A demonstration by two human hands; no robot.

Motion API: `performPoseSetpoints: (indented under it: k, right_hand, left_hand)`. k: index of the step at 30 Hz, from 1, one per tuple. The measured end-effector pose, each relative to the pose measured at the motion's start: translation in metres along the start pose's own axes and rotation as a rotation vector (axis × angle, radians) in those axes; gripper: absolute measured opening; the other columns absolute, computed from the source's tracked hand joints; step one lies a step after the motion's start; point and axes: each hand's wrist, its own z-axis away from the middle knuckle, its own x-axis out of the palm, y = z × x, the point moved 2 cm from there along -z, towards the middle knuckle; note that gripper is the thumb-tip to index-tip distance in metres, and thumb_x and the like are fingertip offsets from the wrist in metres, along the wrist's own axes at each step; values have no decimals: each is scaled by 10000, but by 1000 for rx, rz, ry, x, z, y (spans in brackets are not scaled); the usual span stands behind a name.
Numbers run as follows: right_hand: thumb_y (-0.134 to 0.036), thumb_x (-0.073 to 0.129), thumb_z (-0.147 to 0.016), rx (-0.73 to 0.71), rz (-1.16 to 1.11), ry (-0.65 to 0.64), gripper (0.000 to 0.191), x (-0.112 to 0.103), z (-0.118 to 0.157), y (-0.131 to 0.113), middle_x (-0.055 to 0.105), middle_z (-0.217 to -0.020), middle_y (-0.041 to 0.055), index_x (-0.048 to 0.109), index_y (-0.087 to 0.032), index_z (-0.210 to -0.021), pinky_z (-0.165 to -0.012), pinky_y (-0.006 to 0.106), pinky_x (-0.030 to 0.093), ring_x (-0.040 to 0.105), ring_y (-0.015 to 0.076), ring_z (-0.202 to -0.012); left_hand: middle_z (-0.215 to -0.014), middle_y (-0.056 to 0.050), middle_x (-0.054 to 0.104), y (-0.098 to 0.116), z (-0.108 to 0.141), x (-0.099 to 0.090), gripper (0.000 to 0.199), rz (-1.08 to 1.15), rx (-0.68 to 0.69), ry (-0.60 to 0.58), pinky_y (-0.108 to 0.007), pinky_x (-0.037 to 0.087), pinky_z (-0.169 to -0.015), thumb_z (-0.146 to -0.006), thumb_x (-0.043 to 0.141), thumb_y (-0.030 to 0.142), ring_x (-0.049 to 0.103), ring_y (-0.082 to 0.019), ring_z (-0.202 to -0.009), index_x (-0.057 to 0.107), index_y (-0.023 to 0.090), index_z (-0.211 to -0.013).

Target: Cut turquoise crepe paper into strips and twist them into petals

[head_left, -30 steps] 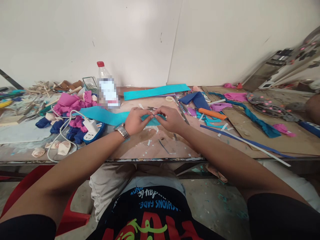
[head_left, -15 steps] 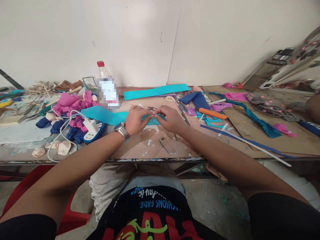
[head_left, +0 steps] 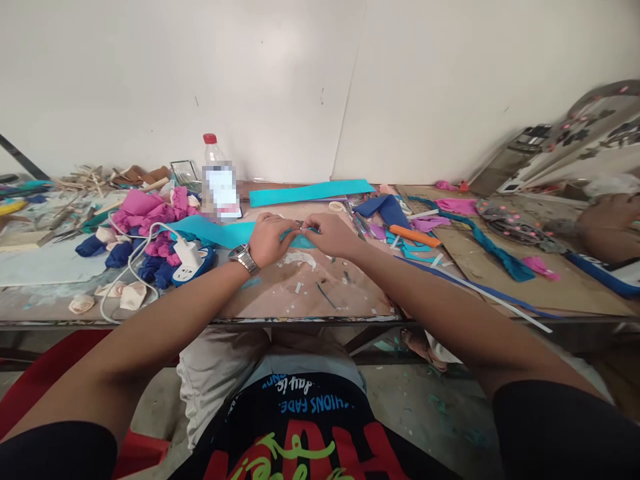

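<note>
A long turquoise paper strip [head_left: 225, 233] lies across the table and runs under both my hands. My left hand [head_left: 273, 239], with a metal watch on its wrist, pinches the strip near its right end. Close against it, my right hand [head_left: 325, 233] is also closed on the strip's end, thumb and forefinger pressed together. The fingertips of the two hands nearly meet, and the exact fold between them is too small to make out. A second turquoise strip [head_left: 310, 192] lies flat behind the hands.
Left of my hands are a power strip [head_left: 193, 267] with a white plug and cable, and pink crepe flowers [head_left: 143, 210]. A bottle and a phone [head_left: 223, 193] stand behind. An orange-handled tool [head_left: 414, 236] and paper scraps lie right. Another person's hand [head_left: 607, 223] is at far right.
The view has shifted slightly, so table things appear a little lower and the right side has slid left. My hands stay pinched on the strip, the right one moving slightly left.
</note>
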Motion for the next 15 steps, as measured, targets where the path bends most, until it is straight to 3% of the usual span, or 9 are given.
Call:
performPoseSetpoints:
  k: [9, 15]
  right_hand:
    - [-270, 577, -872, -88, -121, 83, 157, 9, 2, 14, 688, -789, 31, 678, -177, -796, -688, 294, 387, 566, 166, -724]
    - [-295, 634, -885, -142, -114, 62, 144, 5, 9, 24, 724, -869, 50, 724, -187, -916, -720, 307, 434, 589, 178, -756]
  left_hand:
    - [-1049, -59, 796, -4, -2, 5, 288, 64, -14, -40, -424, 398, -970, -1026, 523, 406, 693, -254, -988, 751, 233, -1057]
    - [-975, -67, 799, -3, -2, 8, 277, 108, -59, -72, -397, 442, -927, -992, 562, 396, 698, -249, -914, 771, 215, -1005]
